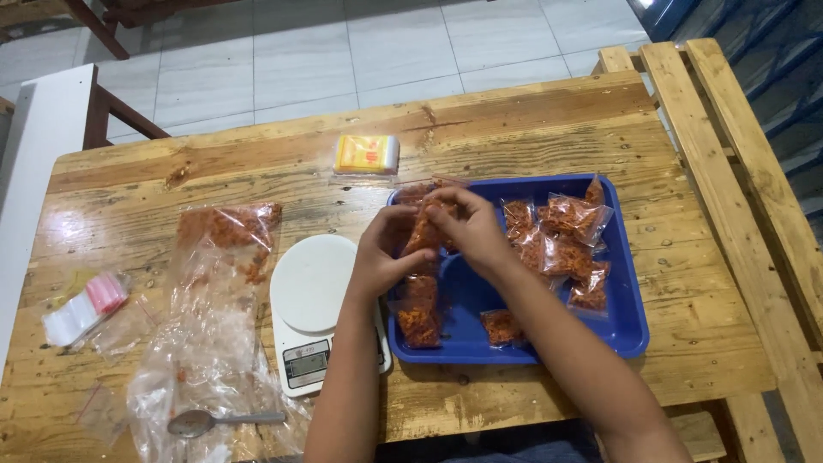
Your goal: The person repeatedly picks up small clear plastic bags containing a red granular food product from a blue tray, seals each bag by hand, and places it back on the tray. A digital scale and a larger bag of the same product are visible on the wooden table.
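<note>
The left hand (384,253) is gripping the lower part of a small clear bag of orange-red snack (423,233), its fingers curled around the bag's side, while the right hand (467,225) is pinching the bag's top edge between thumb and fingertips. Both hands are meeting over the near left part of a blue plastic tray (630,300), and the bag is standing roughly upright between them, just above the tray's floor.

Inside the tray, a cluster of filled bags (561,249) is lying toward the right side, overlapping one another, and two more filled bags (418,321) are lying at the left wall under the left wrist. A single bag (501,327) is lying apart near the front wall.

A white digital kitchen scale (310,300) is sitting just beside the tray's left edge, its round platform bare and its display facing the person. Left of the scale, a large clear plastic bag (214,300) with orange snack remains at its far end is sprawling across the wooden table (514,129). A metal spoon (214,421) is resting on the near end of that bag. A bundle of small empty zip bags (84,309) is lying near the table's left edge, and a yellow packet in clear wrap (367,154) is lying beyond the tray.
</note>
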